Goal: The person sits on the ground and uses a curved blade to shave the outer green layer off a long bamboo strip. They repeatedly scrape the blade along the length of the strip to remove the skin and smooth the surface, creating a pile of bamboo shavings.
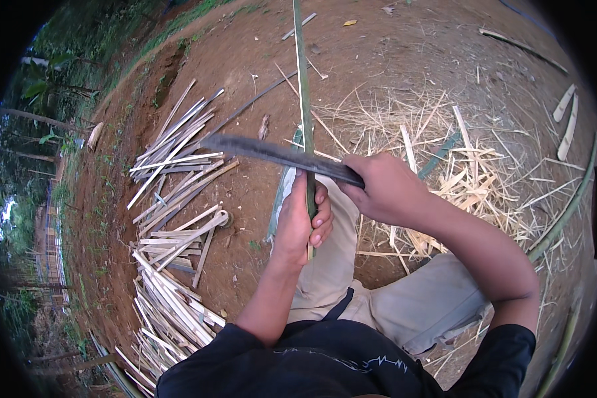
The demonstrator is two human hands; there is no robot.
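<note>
One bamboo strip (303, 79) is clasped in the left hand (302, 222); the right hand (388, 187) grips a machete (282, 156) crossing it, shavings (472, 176) littering the ground (242, 282) at right.

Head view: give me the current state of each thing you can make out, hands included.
left hand: closed around the green strip
right hand: closed at the near end of the long blade
long blade: crossing the strip, motion-blurred toward its tip; contact unclear
green strip: long, held pointing away from the body
pale strips: split, in loose overlapping piles
shavings: scattered on the ground
</note>
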